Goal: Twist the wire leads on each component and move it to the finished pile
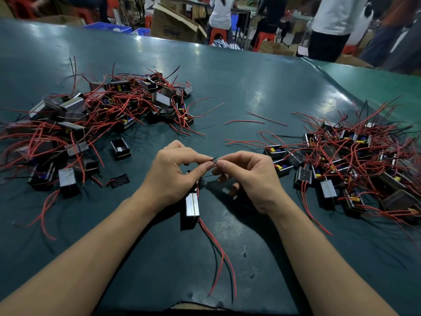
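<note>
A small black box component [192, 207] with a silvery face lies on the green table [239, 87] between my wrists. Red and black leads [222, 258] trail from it toward me. My left hand [173, 172] and my right hand [248, 176] meet fingertip to fingertip just above it, both pinching thin dark wire leads [214, 158] that rise from its far end. A big pile of similar components [102, 110] with tangled red wires lies at the left. Another pile of components [355, 160] lies at the right.
Loose red wire pieces [246, 121] lie mid-table beyond my hands. A single black housing [120, 148] and a small flat black part [119, 180] sit left of my left hand. Cardboard boxes, red stools and standing people are past the table's far edge.
</note>
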A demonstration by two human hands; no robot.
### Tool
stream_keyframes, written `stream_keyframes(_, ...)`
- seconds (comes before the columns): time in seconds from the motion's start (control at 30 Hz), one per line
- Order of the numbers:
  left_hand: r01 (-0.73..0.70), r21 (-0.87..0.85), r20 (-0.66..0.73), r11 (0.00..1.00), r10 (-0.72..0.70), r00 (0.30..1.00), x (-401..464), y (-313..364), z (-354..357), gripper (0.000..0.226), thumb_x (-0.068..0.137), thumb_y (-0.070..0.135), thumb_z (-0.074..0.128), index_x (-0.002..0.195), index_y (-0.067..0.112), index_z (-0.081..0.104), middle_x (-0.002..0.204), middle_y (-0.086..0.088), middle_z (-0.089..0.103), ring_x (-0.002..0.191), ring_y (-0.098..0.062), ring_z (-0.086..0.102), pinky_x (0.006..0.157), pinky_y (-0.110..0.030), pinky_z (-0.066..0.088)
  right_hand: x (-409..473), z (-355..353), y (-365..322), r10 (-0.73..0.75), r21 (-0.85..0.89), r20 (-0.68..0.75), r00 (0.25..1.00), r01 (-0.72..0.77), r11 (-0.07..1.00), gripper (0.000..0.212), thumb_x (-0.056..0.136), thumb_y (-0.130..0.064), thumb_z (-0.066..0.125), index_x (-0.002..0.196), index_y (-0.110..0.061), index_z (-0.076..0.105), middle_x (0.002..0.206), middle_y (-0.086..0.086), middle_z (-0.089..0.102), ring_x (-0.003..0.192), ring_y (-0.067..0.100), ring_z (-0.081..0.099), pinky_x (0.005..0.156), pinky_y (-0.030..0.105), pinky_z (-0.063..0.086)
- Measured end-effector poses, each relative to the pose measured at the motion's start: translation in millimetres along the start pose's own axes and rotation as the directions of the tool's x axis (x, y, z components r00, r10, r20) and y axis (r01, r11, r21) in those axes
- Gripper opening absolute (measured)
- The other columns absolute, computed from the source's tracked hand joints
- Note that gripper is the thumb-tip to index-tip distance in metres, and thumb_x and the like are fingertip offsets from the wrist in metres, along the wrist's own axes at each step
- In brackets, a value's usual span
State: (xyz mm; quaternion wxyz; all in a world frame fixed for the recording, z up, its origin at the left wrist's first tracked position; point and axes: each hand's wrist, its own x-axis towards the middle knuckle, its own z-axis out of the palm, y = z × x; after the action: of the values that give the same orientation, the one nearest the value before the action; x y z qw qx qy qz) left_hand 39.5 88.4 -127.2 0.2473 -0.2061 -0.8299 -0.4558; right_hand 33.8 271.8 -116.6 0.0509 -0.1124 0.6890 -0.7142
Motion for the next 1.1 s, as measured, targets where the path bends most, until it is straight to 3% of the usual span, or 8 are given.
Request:
stream_keyframes(0.37, 0.065, 0.016, 0.070, 0.998, -0.066, 0.995, -0.1, -0.8, -1.3, 0.011, 0.085, 0.016, 0.074, 0.095, 0.019, 0.078, 0.082, 0.007, 0.072, 0.078, -0.013, 0.049, 0.071, -0.016, 0.037, 0.3, 2.4, 5.1, -0.192, -0.221, -0.140, 0.971, 0.158, 0.962, 0.013, 0.084, -0.007, 0.074, 0.076, -0.016, 0.070, 0.068, 0.004, 0.073, 0.049, 0.014, 0.064, 0.039, 0.021, 0.044)
stream_keyframes(0.53, 0.078, 0.017, 0.070, 0.997, -0.079, 0.994, -0.7, -0.7, -2.5, 0.011, 0.088, 0.017, 0.071, 0.096, 0.021, 0.078, 0.081, 0.008, 0.069, 0.080, -0.014, 0.050, 0.075, -0.016, 0.037, 1.1, 0.7, 6.4, -0.602, -0.672, 0.014, 0.798, 0.454, 0.586, 0.002, 0.084, -0.011, 0.074, 0.083, -0.011, 0.072, 0.076, -0.005, 0.068, 0.065, 0.003, 0.054, 0.062, 0.010, 0.037)
stream_keyframes(0.63, 0.065, 0.044, 0.109, 0.997, -0.070, 0.992, -1.2, -0.5, -2.3, 0.013, 0.089, 0.014, 0.069, 0.096, 0.020, 0.078, 0.079, 0.009, 0.067, 0.080, -0.015, 0.048, 0.074, -0.014, 0.036, 3.5, 0.1, 8.9, -0.712, -0.750, 0.130, 0.690, 0.538, 0.385, 0.005, 0.086, -0.010, 0.072, 0.086, -0.006, 0.074, 0.083, 0.004, 0.067, 0.073, 0.022, 0.058, 0.062, 0.027, 0.046)
stream_keyframes(0.73, 0.039, 0.056, 0.138, 0.998, -0.047, 0.989, -1.1, -0.4, -1.7, 0.015, 0.090, 0.017, 0.065, 0.098, 0.019, 0.078, 0.076, 0.012, 0.063, 0.077, -0.018, 0.047, 0.073, -0.019, 0.036, 5.1, 0.9, 9.9, -0.746, -0.772, 0.140, 0.651, 0.544, 0.329, 0.007, 0.086, -0.013, 0.073, 0.086, -0.007, 0.077, 0.088, 0.008, 0.063, 0.075, 0.027, 0.058, 0.063, 0.037, 0.048)
stream_keyframes(0.8, 0.035, 0.055, 0.140, 0.998, -0.042, 0.989, -0.8, 0.3, -1.4, 0.018, 0.089, 0.021, 0.062, 0.098, 0.020, 0.078, 0.076, 0.015, 0.062, 0.077, -0.020, 0.048, 0.073, -0.022, 0.035, 5.7, 0.9, 9.1, -0.726, -0.735, 0.126, 0.676, 0.555, 0.388, 0.006, 0.085, -0.012, 0.074, 0.088, -0.008, 0.078, 0.090, 0.009, 0.063, 0.072, 0.025, 0.058, 0.062, 0.031, 0.047)
stream_keyframes(0.9, 0.017, 0.050, 0.149, 0.999, -0.025, 0.989, -0.5, 0.7, -2.0, 0.018, 0.088, 0.022, 0.062, 0.097, 0.021, 0.078, 0.075, 0.019, 0.059, 0.077, -0.020, 0.049, 0.074, -0.025, 0.036, 5.8, 0.4, 6.0, -0.582, -0.595, 0.066, 0.811, 0.500, 0.630, 0.010, 0.084, -0.009, 0.074, 0.093, -0.010, 0.077, 0.090, 0.005, 0.065, 0.074, 0.016, 0.060, 0.069, 0.017, 0.045)
stream_keyframes(1.0, 0.002, 0.065, 0.146, 0.998, -0.012, 0.989, -0.8, 0.6, -2.0, 0.018, 0.087, 0.023, 0.063, 0.095, 0.021, 0.078, 0.074, 0.017, 0.060, 0.076, -0.018, 0.048, 0.077, -0.035, 0.039, 5.6, 0.0, 2.2, -0.281, -0.432, 0.022, 0.960, 0.262, 0.863, 0.008, 0.086, -0.010, 0.072, 0.090, -0.016, 0.076, 0.080, -0.006, 0.070, 0.070, 0.008, 0.060, 0.067, 0.016, 0.045)
stream_keyframes(1.1, -0.029, 0.080, 0.138, 0.996, 0.018, 0.990, -0.9, 4.5, -1.5, 0.018, 0.086, 0.023, 0.063, 0.093, 0.019, 0.079, 0.074, 0.012, 0.061, 0.075, -0.015, 0.045, 0.077, -0.044, 0.042, 5.7, -2.1, -0.7, -0.052, -0.248, 0.024, 0.998, 0.056, 0.967, 0.010, 0.089, -0.011, 0.068, 0.081, -0.018, 0.070, 0.060, -0.014, 0.063, 0.054, -0.002, 0.051, 0.048, 0.008, 0.037)
